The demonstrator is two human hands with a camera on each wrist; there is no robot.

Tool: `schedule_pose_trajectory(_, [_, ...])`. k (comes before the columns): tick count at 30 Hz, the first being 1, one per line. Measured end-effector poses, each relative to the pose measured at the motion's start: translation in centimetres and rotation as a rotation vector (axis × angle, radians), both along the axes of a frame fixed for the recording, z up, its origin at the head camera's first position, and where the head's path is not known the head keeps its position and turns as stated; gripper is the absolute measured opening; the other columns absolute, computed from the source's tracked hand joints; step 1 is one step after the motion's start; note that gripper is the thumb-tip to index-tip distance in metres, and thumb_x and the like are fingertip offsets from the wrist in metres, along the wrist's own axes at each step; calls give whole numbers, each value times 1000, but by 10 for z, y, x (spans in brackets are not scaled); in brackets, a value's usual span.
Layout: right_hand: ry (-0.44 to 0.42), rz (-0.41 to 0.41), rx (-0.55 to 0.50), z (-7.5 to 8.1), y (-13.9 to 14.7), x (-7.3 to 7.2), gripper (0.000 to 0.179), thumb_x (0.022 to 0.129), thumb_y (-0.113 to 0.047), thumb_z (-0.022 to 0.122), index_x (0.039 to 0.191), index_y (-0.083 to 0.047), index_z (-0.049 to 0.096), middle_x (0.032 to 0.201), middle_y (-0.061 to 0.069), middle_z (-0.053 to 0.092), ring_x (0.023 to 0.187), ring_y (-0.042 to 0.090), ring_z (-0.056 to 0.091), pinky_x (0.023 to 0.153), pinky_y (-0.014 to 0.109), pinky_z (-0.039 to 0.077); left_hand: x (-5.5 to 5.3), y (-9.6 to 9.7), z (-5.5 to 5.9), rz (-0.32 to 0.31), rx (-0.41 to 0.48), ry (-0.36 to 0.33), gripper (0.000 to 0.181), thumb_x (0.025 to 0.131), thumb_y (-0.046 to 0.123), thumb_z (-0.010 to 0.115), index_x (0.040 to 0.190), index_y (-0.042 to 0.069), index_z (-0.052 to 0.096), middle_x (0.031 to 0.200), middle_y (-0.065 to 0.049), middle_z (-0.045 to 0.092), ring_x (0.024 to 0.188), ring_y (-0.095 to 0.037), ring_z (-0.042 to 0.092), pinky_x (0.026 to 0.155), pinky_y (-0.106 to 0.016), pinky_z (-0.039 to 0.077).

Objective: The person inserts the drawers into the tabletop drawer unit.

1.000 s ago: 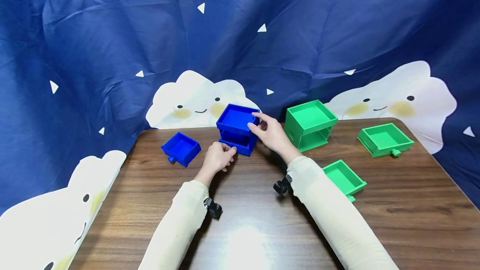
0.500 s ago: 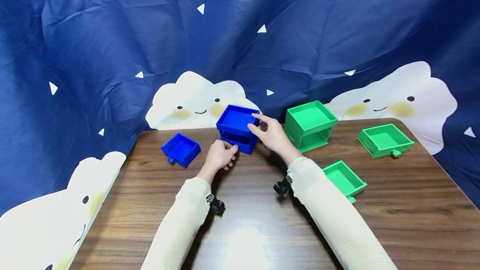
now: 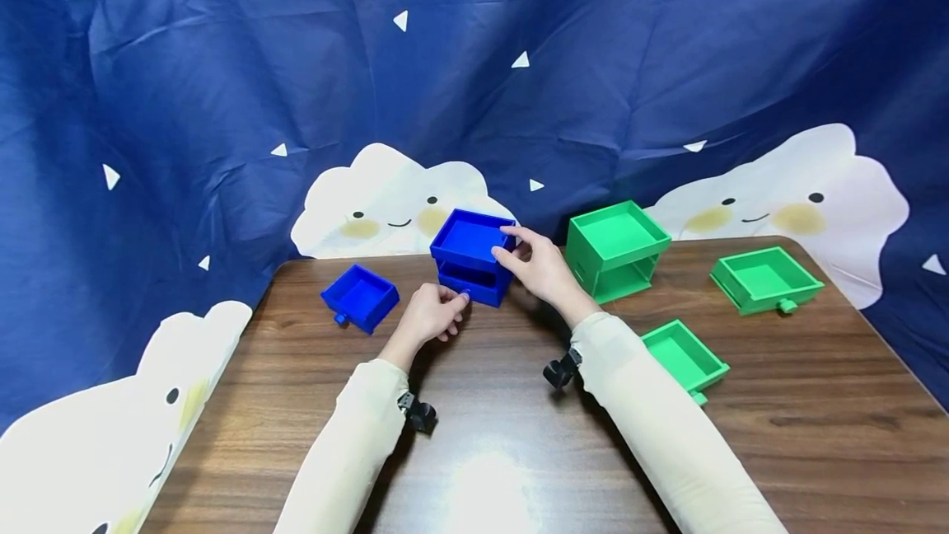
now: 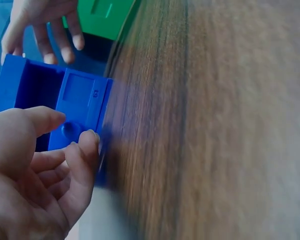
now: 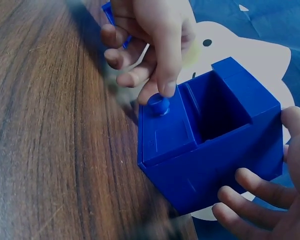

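The blue two-slot cabinet (image 3: 472, 239) stands near the table's back edge, its upper slot hollow and dark. A blue drawer (image 5: 165, 131) sits in the lower slot, its front nearly flush. My left hand (image 3: 430, 316) has its thumb and index fingertips at the drawer's round knob (image 4: 70, 130), pinching it lightly. Against the cabinet's right side rests my right hand (image 3: 541, 270), thumb and index finger at the top edge; its other fingers (image 5: 260, 187) lie loosely extended along the side wall.
A second blue drawer (image 3: 359, 297) lies to the left. Close by on the right stands a green cabinet (image 3: 621, 233) with its slots open. One green drawer (image 3: 767, 272) is at the far right, another green drawer (image 3: 684, 357) beside my right forearm. A blue curtain (image 3: 474, 64) hangs behind the table.
The blue drawer has slid a little further into the lower slot, and my left hand moved in with it, then shifted slightly back. My right hand has stayed at the cabinet's side.
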State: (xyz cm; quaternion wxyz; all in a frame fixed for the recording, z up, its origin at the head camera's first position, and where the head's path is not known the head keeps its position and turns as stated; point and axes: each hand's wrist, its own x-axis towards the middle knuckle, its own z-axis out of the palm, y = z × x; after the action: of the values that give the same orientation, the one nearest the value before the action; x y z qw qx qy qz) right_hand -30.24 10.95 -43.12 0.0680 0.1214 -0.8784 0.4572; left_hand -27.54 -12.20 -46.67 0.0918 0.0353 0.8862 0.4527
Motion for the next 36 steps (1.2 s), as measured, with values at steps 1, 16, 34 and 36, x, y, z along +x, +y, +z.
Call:
schedule_pose_trajectory(1, [-5,-1,3,0,0,0,54,105,-36,72,152,-13,62,105,14,74,98,28,69,82,37,55,1,-2,-1,-2,1,6,31,105,27,68,103,-2,78,75,-8,75,52,-12,66,47,-29,58])
schedule_pose_trajectory(16, [-25,2,-8,1,0,2,55,106,-36,71,154,-14,60,106,15,74,98,28,69,83,39,55,19,-14,8,-14,-65,134,27,102,28,72,112,4,78,85,-10,79,73,-17,75,65,-26,54])
schedule_pose_trajectory(34, [-20,-1,4,1,0,2,55,106,-36,71,155,-14,59,106,13,73,97,26,68,81,35,53,27,-37,-2,-9,-123,392,32,99,32,73,115,4,78,92,-3,77,85,-19,72,81,-39,59])
schedule_pose_trajectory(36, [-23,-1,2,1,-1,1,55,106,-36,70,155,-15,59,106,13,73,97,26,67,81,35,53,20,-46,-15,-16,-114,437,35,100,37,72,113,5,78,90,-2,76,81,-16,69,76,-34,57])
